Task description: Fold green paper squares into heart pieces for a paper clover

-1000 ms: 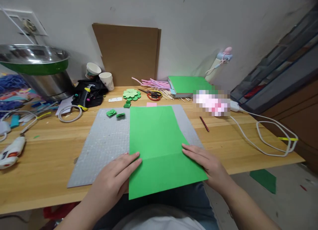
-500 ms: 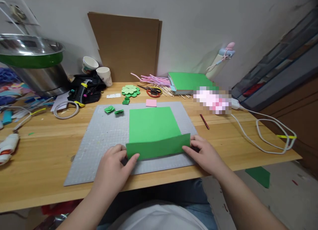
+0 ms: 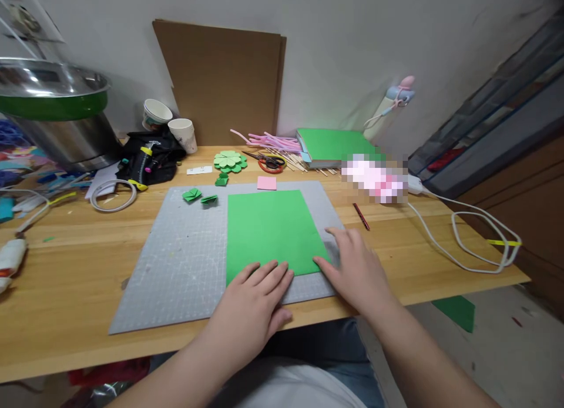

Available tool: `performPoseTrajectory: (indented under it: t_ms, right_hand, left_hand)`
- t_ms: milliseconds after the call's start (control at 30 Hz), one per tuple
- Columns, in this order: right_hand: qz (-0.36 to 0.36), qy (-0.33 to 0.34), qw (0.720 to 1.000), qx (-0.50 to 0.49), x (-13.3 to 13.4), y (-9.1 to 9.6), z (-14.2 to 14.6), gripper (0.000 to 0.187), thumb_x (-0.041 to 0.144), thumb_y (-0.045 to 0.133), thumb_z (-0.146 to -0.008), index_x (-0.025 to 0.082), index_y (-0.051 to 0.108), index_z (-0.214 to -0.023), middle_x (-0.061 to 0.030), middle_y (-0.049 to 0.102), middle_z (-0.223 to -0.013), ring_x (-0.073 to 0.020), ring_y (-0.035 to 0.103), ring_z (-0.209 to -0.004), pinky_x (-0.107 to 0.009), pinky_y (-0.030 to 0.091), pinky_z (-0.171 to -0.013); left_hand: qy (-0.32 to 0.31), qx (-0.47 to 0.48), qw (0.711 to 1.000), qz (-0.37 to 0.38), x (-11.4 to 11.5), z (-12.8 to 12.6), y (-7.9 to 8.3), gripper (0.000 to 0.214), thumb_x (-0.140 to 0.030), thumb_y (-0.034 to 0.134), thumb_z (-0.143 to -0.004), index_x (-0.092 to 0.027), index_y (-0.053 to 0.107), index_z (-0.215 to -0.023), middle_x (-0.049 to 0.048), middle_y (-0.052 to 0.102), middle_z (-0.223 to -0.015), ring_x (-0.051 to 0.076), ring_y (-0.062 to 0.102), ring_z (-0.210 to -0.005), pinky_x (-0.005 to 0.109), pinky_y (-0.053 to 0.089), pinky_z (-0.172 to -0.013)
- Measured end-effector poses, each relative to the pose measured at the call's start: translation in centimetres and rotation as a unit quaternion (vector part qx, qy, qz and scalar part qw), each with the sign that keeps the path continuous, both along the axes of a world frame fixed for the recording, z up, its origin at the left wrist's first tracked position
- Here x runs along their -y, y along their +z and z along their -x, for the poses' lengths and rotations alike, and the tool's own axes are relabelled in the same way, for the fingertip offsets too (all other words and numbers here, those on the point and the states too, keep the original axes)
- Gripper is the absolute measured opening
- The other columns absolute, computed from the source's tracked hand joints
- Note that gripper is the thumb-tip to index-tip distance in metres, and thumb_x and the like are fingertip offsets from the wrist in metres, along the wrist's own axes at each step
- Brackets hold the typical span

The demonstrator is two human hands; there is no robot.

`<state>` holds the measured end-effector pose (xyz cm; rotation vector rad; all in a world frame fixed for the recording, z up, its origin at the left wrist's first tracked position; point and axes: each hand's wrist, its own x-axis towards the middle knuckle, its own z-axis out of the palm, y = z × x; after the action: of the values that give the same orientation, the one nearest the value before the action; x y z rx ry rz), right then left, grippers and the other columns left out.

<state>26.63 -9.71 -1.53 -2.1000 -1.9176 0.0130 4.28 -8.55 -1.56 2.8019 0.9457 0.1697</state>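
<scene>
A sheet of green paper (image 3: 273,229) lies flat on the grey cutting mat (image 3: 176,267). Across its near edge rests my left hand (image 3: 258,299), fingers stretched out and palm down. My right hand (image 3: 355,270) is at the sheet's near right corner, its thumb touching the paper and its fingers spread over the mat; nothing is held in it. Small folded green paper pieces (image 3: 192,195) sit at the mat's far left. Just beyond the sheet is a pink paper square (image 3: 267,183).
Scissors (image 3: 271,161), green paper flowers (image 3: 229,160) and pink pipe cleaners (image 3: 273,141) lie toward the wall. A dark red pen (image 3: 361,216) is right of the mat. Paper cups (image 3: 183,134) and a glue gun (image 3: 143,164) stand left. A white cable (image 3: 462,261) loops at the right.
The near edge of the green paper, lifted before, now lies flat. My left hand let go of its left corner and moved right onto the near edge; my right hand released its corner and opened.
</scene>
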Motion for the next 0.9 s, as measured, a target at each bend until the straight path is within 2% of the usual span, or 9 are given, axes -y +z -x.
performPoseTrajectory:
  t_ms: [67, 133, 167, 300, 533, 633, 733, 833, 900]
  right_hand:
    - [-0.011, 0.075, 0.997, -0.006, 1.6, 0.0, 1.7, 0.035, 0.039, 0.047, -0.091, 0.021, 0.057, -0.119, -0.0084, 0.054, -0.090, -0.0257, 0.050, -0.085, -0.036, 0.036, -0.071]
    - [0.025, 0.159, 0.987, -0.025, 3.2, -0.3, 3.4, 0.037, 0.040, 0.041, -0.094, 0.025, 0.055, -0.125, -0.0072, 0.054, -0.088, -0.0245, 0.048, -0.083, -0.036, 0.034, -0.070]
    - [0.031, 0.165, 0.986, -0.024, 3.8, -0.5, 4.0, 0.042, 0.041, 0.040, -0.094, 0.023, 0.051, -0.131, -0.0077, 0.054, -0.088, -0.0245, 0.047, -0.081, -0.036, 0.033, -0.069]
    - [0.050, 0.117, 0.992, -0.005, 5.0, -1.2, 4.1, 0.039, 0.032, 0.035, -0.096, 0.029, 0.051, -0.132, -0.0068, 0.055, -0.086, -0.0236, 0.047, -0.080, -0.036, 0.030, -0.067]
    - [0.039, 0.049, 0.998, 0.018, 5.3, -1.3, -1.2, 0.038, 0.032, 0.032, -0.097, 0.034, 0.058, -0.125, -0.0053, 0.054, -0.080, -0.0219, 0.048, -0.077, -0.034, 0.027, -0.067]
    - [0.042, 0.035, 0.999, 0.005, 5.3, -1.5, -1.9, 0.039, 0.032, 0.030, -0.097, 0.033, 0.059, -0.124, -0.0048, 0.055, -0.079, -0.0212, 0.049, -0.077, -0.035, 0.028, -0.068]
    - [0.040, 0.028, 0.999, -0.013, 5.3, -1.7, -2.0, 0.040, 0.031, 0.029, -0.098, 0.032, 0.060, -0.123, -0.0045, 0.055, -0.079, -0.0211, 0.050, -0.078, -0.035, 0.029, -0.069]
    - [0.045, 0.030, 0.998, -0.028, 5.1, -1.7, -2.1, 0.041, 0.032, 0.028, -0.098, 0.031, 0.060, -0.122, -0.0046, 0.056, -0.079, -0.0213, 0.051, -0.079, -0.035, 0.030, -0.070]
    - [0.048, 0.030, 0.998, -0.033, 5.1, -1.6, -2.1, 0.041, 0.032, 0.028, -0.098, 0.031, 0.061, -0.122, -0.0046, 0.056, -0.080, -0.0214, 0.051, -0.080, -0.035, 0.031, -0.071]
  left_hand:
    - [0.011, -0.005, 1.000, 0.012, 0.1, -0.1, 0.0, 0.051, -0.047, 0.043, -0.092, -0.026, 0.038, -0.139, -0.0020, 0.041, -0.146, 0.020, 0.039, -0.132, 0.043, 0.030, -0.108]
    - [0.023, -0.006, 1.000, 0.017, 0.3, -0.2, 0.0, 0.051, -0.046, 0.043, -0.093, -0.025, 0.038, -0.139, -0.0016, 0.040, -0.146, 0.021, 0.039, -0.132, 0.044, 0.030, -0.108]
    - [0.028, -0.004, 0.999, 0.017, 0.4, -0.3, -0.1, 0.050, -0.045, 0.042, -0.093, -0.025, 0.039, -0.139, -0.0013, 0.040, -0.146, 0.021, 0.040, -0.132, 0.045, 0.029, -0.109]
    - [0.040, 0.012, 0.999, 0.019, 0.8, -0.4, -0.3, 0.050, -0.042, 0.044, -0.092, -0.026, 0.039, -0.139, -0.0016, 0.040, -0.146, 0.021, 0.041, -0.131, 0.045, 0.029, -0.108]
    - [0.038, 0.007, 0.999, 0.026, 0.4, -0.6, 0.5, 0.047, -0.042, 0.049, -0.090, -0.025, 0.046, -0.134, 0.0004, 0.046, -0.143, 0.023, 0.044, -0.127, 0.044, 0.031, -0.104]
    - [0.012, -0.015, 1.000, 0.009, -0.3, -1.4, 1.3, 0.048, -0.046, 0.055, -0.086, -0.025, 0.050, -0.129, 0.0036, 0.054, -0.134, 0.026, 0.050, -0.118, 0.042, 0.037, -0.094]
    - [-0.032, -0.048, 0.998, -0.014, -1.1, -2.7, 2.1, 0.057, -0.053, 0.058, -0.082, -0.027, 0.047, -0.132, 0.0048, 0.060, -0.120, 0.026, 0.054, -0.103, 0.039, 0.040, -0.081]
    - [-0.069, -0.078, 0.994, -0.034, -1.9, -4.3, 2.4, 0.066, -0.065, 0.054, -0.078, -0.028, 0.047, -0.133, 0.0061, 0.061, -0.106, 0.026, 0.054, -0.093, 0.037, 0.039, -0.073]
    - [-0.081, -0.081, 0.992, -0.044, -2.4, -5.2, 2.3, 0.070, -0.070, 0.048, -0.077, -0.028, 0.047, -0.134, 0.0064, 0.061, -0.103, 0.026, 0.053, -0.092, 0.037, 0.038, -0.074]
